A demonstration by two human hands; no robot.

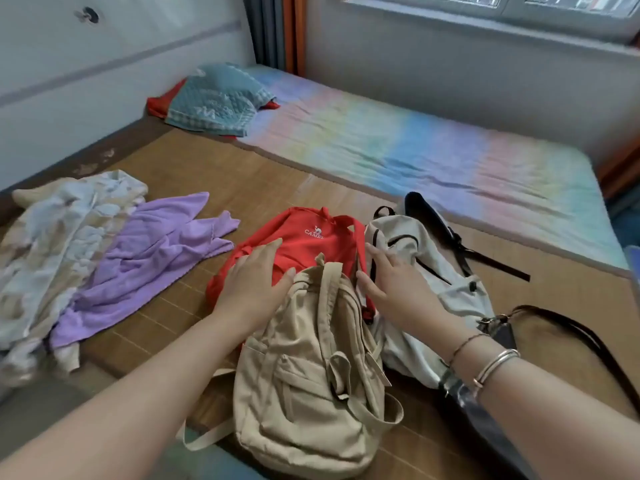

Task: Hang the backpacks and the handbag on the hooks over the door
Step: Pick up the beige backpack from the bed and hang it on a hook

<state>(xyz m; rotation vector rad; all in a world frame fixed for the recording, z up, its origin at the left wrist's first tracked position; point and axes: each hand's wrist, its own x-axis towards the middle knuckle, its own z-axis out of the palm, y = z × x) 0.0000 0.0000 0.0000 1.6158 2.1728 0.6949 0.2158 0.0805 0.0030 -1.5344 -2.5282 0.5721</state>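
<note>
Three backpacks lie bunched on the bed's bamboo mat (214,168). Nearest me is a beige backpack (304,382), partly overlapping a red backpack (304,237) with a white logo. A white backpack (426,268) with black straps lies to their right. A dark handbag (485,414) with a long dark strap sits at the right, half hidden under my right forearm. My left hand (256,282) rests flat with straight fingers on the red backpack by the beige one's top. My right hand (394,282) lies spread between the red and white backpacks. Door and hooks are out of view.
A purple garment (149,251) and a pale crumpled cloth (59,237) lie on the mat to the left. A rainbow sheet (433,150) covers the far half of the bed, with a teal-covered pillow (218,98) at the head. Wall and window stand behind.
</note>
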